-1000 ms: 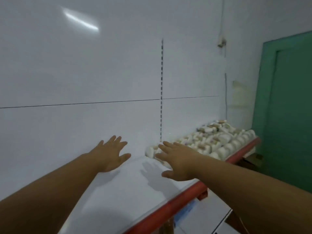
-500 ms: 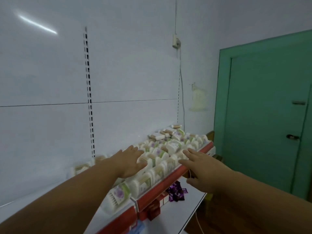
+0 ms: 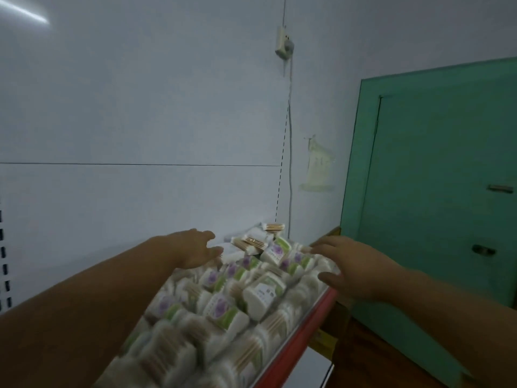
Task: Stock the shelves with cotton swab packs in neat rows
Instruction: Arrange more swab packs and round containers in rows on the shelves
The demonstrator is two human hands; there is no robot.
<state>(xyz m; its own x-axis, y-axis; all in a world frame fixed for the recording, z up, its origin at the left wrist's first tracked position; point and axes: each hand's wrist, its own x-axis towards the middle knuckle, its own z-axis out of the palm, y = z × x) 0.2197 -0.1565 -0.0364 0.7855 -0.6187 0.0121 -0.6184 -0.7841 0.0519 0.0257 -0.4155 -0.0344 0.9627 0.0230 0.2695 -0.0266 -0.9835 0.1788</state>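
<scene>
Cotton swab packs point(image 3: 223, 303) are lying crowded in rough rows across the red-edged shelf point(image 3: 296, 340), and we are holding both hands out over them, fingers spread and gripping nothing, left hand point(image 3: 193, 250) by the white back panel point(image 3: 140, 205), right hand point(image 3: 355, 264) at the front edge.

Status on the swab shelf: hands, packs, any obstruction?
Left hand open, over cotton swab packs by the back panel. Right hand open at the red shelf edge. Packs cover the shelf, far end jumbled. No obstruction seen.
</scene>
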